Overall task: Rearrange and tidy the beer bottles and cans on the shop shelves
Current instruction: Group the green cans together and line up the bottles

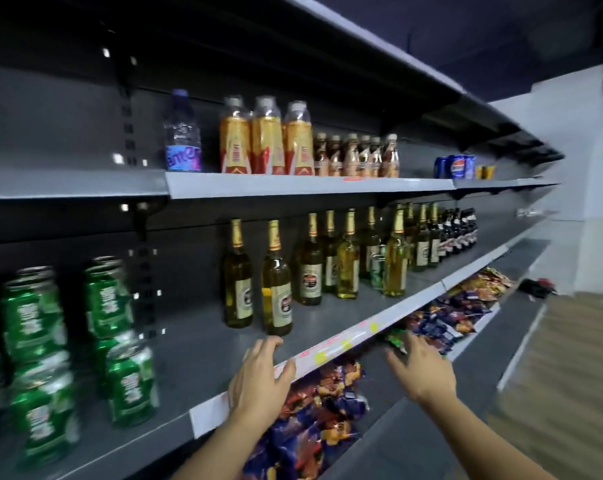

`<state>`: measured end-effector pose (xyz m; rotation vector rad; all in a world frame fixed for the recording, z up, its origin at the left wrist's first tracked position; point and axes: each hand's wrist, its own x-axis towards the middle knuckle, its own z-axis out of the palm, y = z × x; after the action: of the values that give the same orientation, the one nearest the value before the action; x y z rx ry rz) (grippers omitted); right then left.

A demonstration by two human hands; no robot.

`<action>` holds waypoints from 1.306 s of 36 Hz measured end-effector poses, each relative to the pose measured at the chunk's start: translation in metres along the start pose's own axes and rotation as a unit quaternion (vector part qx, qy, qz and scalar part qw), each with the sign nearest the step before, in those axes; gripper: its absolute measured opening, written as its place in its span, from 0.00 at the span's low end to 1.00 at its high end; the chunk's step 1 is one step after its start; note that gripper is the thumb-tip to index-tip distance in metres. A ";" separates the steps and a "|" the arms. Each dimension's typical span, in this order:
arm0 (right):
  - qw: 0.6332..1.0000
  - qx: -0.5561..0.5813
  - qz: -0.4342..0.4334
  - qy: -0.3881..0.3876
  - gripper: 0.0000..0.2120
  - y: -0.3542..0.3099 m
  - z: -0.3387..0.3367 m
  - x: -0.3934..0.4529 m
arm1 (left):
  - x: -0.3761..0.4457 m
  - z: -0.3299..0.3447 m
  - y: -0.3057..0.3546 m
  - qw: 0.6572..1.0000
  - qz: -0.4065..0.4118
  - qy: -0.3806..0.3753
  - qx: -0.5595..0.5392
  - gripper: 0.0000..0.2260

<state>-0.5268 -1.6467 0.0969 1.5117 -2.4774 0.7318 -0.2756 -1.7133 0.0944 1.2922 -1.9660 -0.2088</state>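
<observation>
Dim shop light, dark ceiling, brighter at the pale wall far right. Motion blur smears the green cans (37, 327) and the floor (563, 382); the beer bottles (276, 282) stay sharper. Wide-angle distortion bends the shelves (310, 187), with heavy shadow beneath each one.

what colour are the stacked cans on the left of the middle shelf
Green, with white lettering and silver tops; the cans show, a bit blurred, in the head view.

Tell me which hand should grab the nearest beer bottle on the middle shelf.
Left. The left hand is open at the shelf edge just below the nearest beer bottle. The right hand, also open, reaches further right, over the snack packets below.
</observation>
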 end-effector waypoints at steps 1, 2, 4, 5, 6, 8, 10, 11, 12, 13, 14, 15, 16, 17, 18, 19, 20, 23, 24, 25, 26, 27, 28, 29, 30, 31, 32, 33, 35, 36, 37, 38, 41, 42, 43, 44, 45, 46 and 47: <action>1.000 -0.007 0.003 0.000 0.23 0.019 -0.005 0.008 | 0.008 0.013 0.015 1.000 0.007 -0.016 0.008 0.16; 1.000 -0.013 0.004 0.001 0.23 0.036 -0.011 0.016 | 0.016 0.025 0.029 0.999 0.015 -0.031 0.011 0.17; 1.000 -0.020 0.006 0.008 0.23 0.065 -0.021 0.031 | 0.031 0.050 0.055 0.998 0.030 -0.052 0.012 0.19; 1.000 -0.019 0.007 0.010 0.23 0.077 -0.025 0.038 | 0.038 0.062 0.067 0.998 0.034 -0.061 0.010 0.19; 1.000 -0.015 0.008 0.012 0.24 0.089 -0.029 0.044 | 0.045 0.073 0.078 0.997 0.035 -0.069 0.008 0.20; 1.000 -0.015 0.010 0.010 0.23 0.109 -0.033 0.056 | 0.057 0.096 0.100 0.996 0.042 -0.080 0.012 0.20; 1.000 -0.012 0.015 0.005 0.22 0.127 -0.034 0.069 | 0.069 0.119 0.119 0.995 0.048 -0.087 0.016 0.20; 1.000 -0.009 0.017 0.003 0.22 0.136 -0.033 0.076 | 0.075 0.130 0.128 0.994 0.052 -0.090 0.017 0.20; 1.000 -0.006 0.017 0.001 0.22 0.144 -0.031 0.084 | 0.082 0.142 0.136 0.994 0.056 -0.093 0.016 0.19; 1.000 -0.004 0.017 0.000 0.22 0.151 -0.030 0.091 | 0.088 0.154 0.144 0.994 0.059 -0.096 0.013 0.19; 1.000 -0.002 0.018 -0.002 0.21 0.159 -0.028 0.099 | 0.095 0.166 0.151 0.993 0.062 -0.099 0.009 0.19; 1.000 0.004 0.019 -0.004 0.21 0.166 -0.025 0.108 | 0.101 0.178 0.158 0.993 0.064 -0.102 0.004 0.18; 1.000 0.011 0.019 -0.005 0.21 0.173 -0.022 0.117 | 0.108 0.189 0.164 0.992 0.064 -0.104 -0.002 0.18; 1.000 0.018 0.018 -0.007 0.21 0.180 -0.018 0.128 | 0.115 0.200 0.170 0.992 0.065 -0.106 -0.008 0.18; 1.000 0.025 0.016 -0.009 0.21 0.186 -0.015 0.139 | 0.122 0.212 0.175 0.992 0.066 -0.107 -0.013 0.18; 0.999 0.032 0.015 -0.014 0.22 0.192 -0.013 0.150 | 0.130 0.223 0.180 0.992 0.070 -0.108 -0.017 0.18; 0.999 0.034 0.012 -0.019 0.22 0.197 -0.010 0.162 | 0.138 0.234 0.185 0.991 0.074 -0.110 -0.021 0.19; 0.999 0.021 0.002 -0.030 0.23 0.209 -0.005 0.203 | 0.165 0.268 0.202 0.989 0.083 -0.118 -0.040 0.19; 0.999 0.019 0.000 -0.032 0.24 0.212 -0.003 0.217 | 0.175 0.279 0.208 0.988 0.084 -0.121 -0.048 0.20; 0.999 0.016 -0.002 -0.034 0.24 0.215 -0.001 0.233 | 0.185 0.290 0.213 0.987 0.086 -0.125 -0.057 0.21; 0.999 0.013 -0.004 -0.036 0.23 0.218 0.001 0.249 | 0.196 0.300 0.220 0.986 0.086 -0.128 -0.067 0.21; 0.999 0.010 -0.009 -0.036 0.23 0.222 0.003 0.265 | 0.207 0.310 0.226 0.985 0.086 -0.131 -0.078 0.22; 0.999 0.011 -0.013 -0.037 0.23 0.225 0.006 0.282 | 0.218 0.320 0.233 0.983 0.086 -0.133 -0.088 0.23; 0.999 0.014 -0.019 -0.039 0.22 0.229 0.008 0.298 | 0.229 0.330 0.239 0.982 0.086 -0.134 -0.097 0.24; 0.999 0.017 -0.023 -0.039 0.22 0.233 0.010 0.314 | 0.239 0.340 0.245 0.982 0.085 -0.132 -0.103 0.25; 0.999 0.020 -0.027 -0.037 0.22 0.236 0.013 0.329 | 0.249 0.349 0.251 0.982 0.084 -0.128 -0.107 0.26; 0.999 0.024 -0.029 -0.035 0.22 0.240 0.016 0.343 | 0.258 0.359 0.256 0.983 0.082 -0.124 -0.109 0.26; 0.998 0.031 -0.031 -0.033 0.22 0.243 0.020 0.357 | 0.266 0.368 0.260 0.983 0.082 -0.121 -0.109 0.27; 0.998 0.048 -0.035 -0.032 0.22 0.250 0.030 0.381 | 0.280 0.387 0.269 0.985 0.078 -0.118 -0.103 0.28; 0.997 0.056 -0.040 -0.032 0.21 0.252 0.036 0.393 | 0.287 0.396 0.273 0.985 0.075 -0.118 -0.100 0.29; 0.996 0.065 -0.047 -0.031 0.21 0.254 0.042 0.406 | 0.293 0.406 0.277 0.986 0.072 -0.116 -0.098 0.30; 0.995 0.072 -0.053 -0.033 0.20 0.256 0.048 0.418 | 0.299 0.414 0.281 0.986 0.068 -0.111 -0.101 0.31; 0.993 0.083 -0.076 -0.037 0.19 0.259 0.064 0.455 | 0.319 0.439 0.291 0.991 0.051 -0.064 -0.107 0.33; 0.992 0.089 -0.086 -0.038 0.20 0.260 0.069 0.467 | 0.326 0.446 0.294 0.993 0.043 -0.039 -0.107 0.33; 0.990 0.093 -0.097 -0.039 0.20 0.261 0.074 0.480 | 0.333 0.453 0.296 0.994 0.033 -0.012 -0.107 0.34; 0.989 0.094 -0.110 -0.040 0.20 0.262 0.079 0.493 | 0.341 0.459 0.299 0.994 0.021 0.016 -0.108 0.34; 0.987 0.096 -0.123 -0.042 0.20 0.263 0.083 0.506 | 0.349 0.465 0.302 0.993 0.009 0.041 -0.108 0.34; 0.984 0.102 -0.138 -0.042 0.20 0.264 0.087 0.519 | 0.357 0.472 0.305 0.991 0.000 0.067 -0.114 0.34; 0.981 0.113 -0.153 -0.042 0.20 0.264 0.092 0.532 | 0.365 0.479 0.308 0.988 -0.006 0.091 -0.123 0.33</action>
<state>-1.0013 -2.0149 0.1264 1.9848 -2.1981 0.9300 -0.8888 -1.9979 0.1007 1.1230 -1.7187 -0.3166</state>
